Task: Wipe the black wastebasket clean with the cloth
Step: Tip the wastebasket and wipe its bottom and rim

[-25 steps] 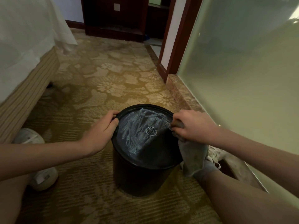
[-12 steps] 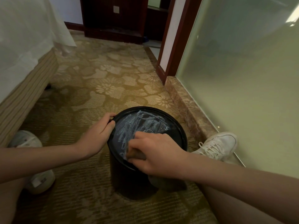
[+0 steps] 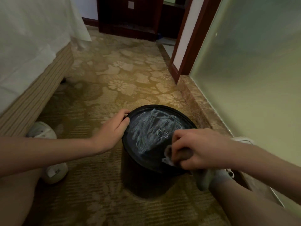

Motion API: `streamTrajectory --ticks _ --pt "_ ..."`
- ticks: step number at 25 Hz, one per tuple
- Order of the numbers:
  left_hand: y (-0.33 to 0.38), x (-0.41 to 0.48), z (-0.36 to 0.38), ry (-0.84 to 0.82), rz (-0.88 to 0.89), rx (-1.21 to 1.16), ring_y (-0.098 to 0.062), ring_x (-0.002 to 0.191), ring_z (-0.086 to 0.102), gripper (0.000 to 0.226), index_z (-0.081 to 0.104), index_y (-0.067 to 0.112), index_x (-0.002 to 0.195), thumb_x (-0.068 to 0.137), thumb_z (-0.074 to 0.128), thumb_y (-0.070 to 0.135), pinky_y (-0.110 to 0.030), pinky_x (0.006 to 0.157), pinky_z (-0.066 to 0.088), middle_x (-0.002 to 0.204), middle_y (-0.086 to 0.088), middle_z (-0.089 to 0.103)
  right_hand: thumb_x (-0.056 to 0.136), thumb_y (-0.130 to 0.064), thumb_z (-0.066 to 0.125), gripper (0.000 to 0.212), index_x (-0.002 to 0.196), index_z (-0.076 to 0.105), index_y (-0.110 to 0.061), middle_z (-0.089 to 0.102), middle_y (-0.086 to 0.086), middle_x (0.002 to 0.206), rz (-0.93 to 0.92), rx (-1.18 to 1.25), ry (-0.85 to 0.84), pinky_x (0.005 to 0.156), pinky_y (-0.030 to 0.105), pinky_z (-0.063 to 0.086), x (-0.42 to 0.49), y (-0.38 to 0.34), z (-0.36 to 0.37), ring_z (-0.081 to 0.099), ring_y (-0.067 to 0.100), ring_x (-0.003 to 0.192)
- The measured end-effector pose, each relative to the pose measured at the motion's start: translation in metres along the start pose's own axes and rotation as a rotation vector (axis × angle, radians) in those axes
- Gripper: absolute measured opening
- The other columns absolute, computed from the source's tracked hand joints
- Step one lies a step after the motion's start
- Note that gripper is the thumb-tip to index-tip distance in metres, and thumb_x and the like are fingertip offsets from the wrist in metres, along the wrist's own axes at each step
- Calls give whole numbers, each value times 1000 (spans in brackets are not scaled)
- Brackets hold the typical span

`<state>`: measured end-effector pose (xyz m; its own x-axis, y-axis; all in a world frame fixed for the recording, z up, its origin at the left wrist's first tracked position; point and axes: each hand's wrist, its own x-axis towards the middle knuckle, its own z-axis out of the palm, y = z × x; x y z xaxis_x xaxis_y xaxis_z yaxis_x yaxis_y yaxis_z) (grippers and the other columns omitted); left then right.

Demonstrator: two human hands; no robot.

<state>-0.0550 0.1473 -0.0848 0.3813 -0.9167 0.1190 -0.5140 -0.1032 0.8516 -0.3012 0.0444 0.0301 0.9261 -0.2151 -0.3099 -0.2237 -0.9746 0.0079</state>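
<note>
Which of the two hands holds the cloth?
The right hand, pressing the grey cloth on the black wastebasket's near edge; the left hand holds no cloth, only gripping the rim.

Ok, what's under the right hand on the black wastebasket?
The right hand grips a crumpled grey cloth against the streaked top of the round black wastebasket; its tail hangs off the near edge. The surface beneath is hidden.

This looks like a hotel bedroom. A bed (image 3: 32, 46) with a white sheet over a striped base (image 3: 37, 93) stands on the left, on a gold carpet (image 3: 123, 88) patterned with flowers. Dark wood cabinetry (image 3: 130, 22) and a matching door frame (image 3: 192, 46) fill the far end. A frosted glass wall (image 3: 252, 79) on a marble kerb (image 3: 200, 105) runs down the right.
</note>
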Motion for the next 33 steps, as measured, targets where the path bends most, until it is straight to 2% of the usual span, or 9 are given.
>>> streamTrajectory --ticks 5,9,14,17,21,24,28,31,33 --pt "-1 -1 1 8 -4 22 -11 109 55 36 45 29 128 100 30 45 -45 92 48 116 8 58 73 -54 56 34 105 49 -48 49 -21 107 50 81 13 76 35 47 -2 14 7 52 1 99" --pt "3 -3 2 56 -1 -5 -10 104 57 32 50 25 124 104 28 36 -37 88 47 110 6 62 78 -49 60 21 97 59 -42 52 -19 98 -31 189 99 76 38 49 13 -6 11 56 3 93" --pt "0 -2 -2 49 -50 -186 -8 95 60 31 58 25 120 102 33 19 -33 71 48 106 7 65 83 -45 61 16 97 61 -38 56 -15 100 -131 186 181 78 40 50 58 -46 6 58 12 97" --pt "2 -2 -7 22 -150 -374 -16 93 64 37 63 33 113 92 36 19 -41 68 53 107 4 68 81 -38 66 21 97 52 -36 62 -13 99 -68 246 229 77 42 51 78 -54 2 60 14 95" --pt "7 -5 -11 -30 -169 -434 -5 84 64 45 61 33 115 95 33 5 -31 57 49 107 5 67 84 -39 66 32 103 42 -29 64 -6 95 51 252 287 72 44 50 93 -59 1 61 22 87" --pt "5 -8 -13 -73 -132 -385 -4 93 63 44 58 35 125 88 38 22 -29 53 50 118 10 64 83 -43 66 37 107 45 -24 65 0 100 128 252 311 75 42 50 98 -59 0 62 27 90" --pt "2 -10 -16 -114 -105 -327 -17 101 61 52 51 36 135 84 43 34 -29 50 50 122 12 62 78 -46 69 28 97 59 -28 67 -3 98 133 247 221 81 38 51 90 -55 -2 62 22 97" --pt "5 -7 -19 -127 -93 -283 -12 100 59 37 49 44 128 97 44 24 -27 51 49 118 16 61 75 -44 73 20 87 61 -34 65 -9 86 91 284 51 77 36 52 69 -51 -14 60 13 85" --pt "6 -7 -19 -136 -100 -262 -7 102 56 38 46 45 129 101 40 19 -24 54 49 118 20 58 76 -44 73 19 87 62 -34 64 -10 86 88 219 -62 75 35 52 51 -47 -21 58 9 83"
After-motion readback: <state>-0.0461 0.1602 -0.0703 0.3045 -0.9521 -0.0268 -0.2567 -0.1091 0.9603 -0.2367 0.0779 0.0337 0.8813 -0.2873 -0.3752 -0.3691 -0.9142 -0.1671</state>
